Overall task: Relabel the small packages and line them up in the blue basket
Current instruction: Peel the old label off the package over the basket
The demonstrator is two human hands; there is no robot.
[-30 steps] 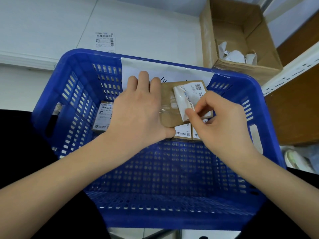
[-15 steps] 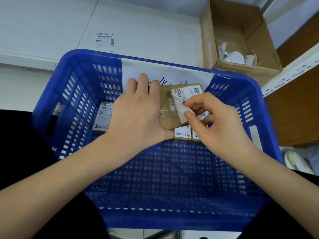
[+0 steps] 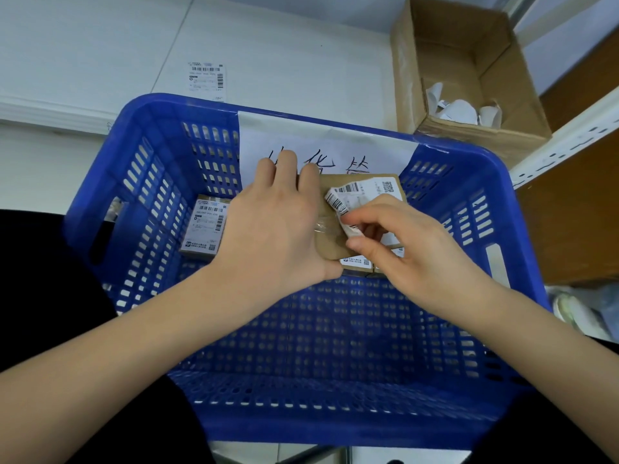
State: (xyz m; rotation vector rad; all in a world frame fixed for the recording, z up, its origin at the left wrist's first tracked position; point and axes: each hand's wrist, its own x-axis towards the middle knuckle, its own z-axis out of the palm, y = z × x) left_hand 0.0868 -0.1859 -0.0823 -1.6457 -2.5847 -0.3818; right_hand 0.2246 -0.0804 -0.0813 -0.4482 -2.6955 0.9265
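Over blue basket (image 3: 110,182) of labelled packages (image 3: 204,227): left hand (image 3: 274,226) gripping box (image 3: 330,242); right hand (image 3: 412,249) pinching label (image 3: 348,199).

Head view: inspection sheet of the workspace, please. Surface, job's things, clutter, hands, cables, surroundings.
Surface: white tabletop, one printed barcode label stuck flat on it.
Job's things: blue perforated plastic basket; small brown cardboard package held over it, its white label half peeled and crumpled; labelled packages along the far wall, one at left.
Clutter: open brown cardboard box holding crumpled white label scraps.
Hands: left hand grips the package; right hand pinches the label.
Cables: nothing seen.
Surroundings: white metal shelf rail; handwritten white paper sign on the basket's far wall.
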